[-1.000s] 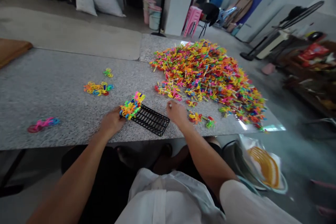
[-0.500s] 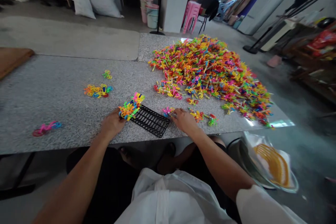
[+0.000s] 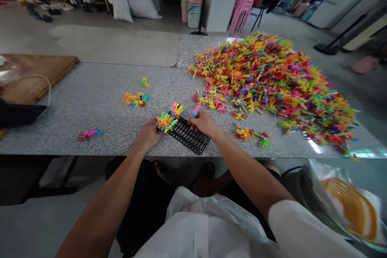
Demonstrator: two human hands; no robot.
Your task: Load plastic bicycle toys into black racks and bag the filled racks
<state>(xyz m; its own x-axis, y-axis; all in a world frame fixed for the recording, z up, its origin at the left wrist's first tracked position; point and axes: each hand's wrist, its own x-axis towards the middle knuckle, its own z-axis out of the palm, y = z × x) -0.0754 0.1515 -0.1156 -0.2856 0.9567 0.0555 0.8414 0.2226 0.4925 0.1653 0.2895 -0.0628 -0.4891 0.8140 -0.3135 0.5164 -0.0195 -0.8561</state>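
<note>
One granite table [image 3: 75, 100] spans the frame; a multicoloured piece heap [image 3: 272, 72] fills its upper right. At lower centre lies a black grid rack [image 3: 192, 137]. The left hand [image 3: 149, 135] steadies its loaded end, fingers curled. The right hand [image 3: 204, 123] pinches a pink piece [image 3: 196, 110] above the rack.

Right hand [image 3: 203, 123] holds a pink piece [image 3: 196, 110] over the black rack [image 3: 190, 137].

Orange basket [image 3: 353, 209] cut by right edge; rack [image 3: 190, 137] partly under hand [image 3: 203, 123].
</note>
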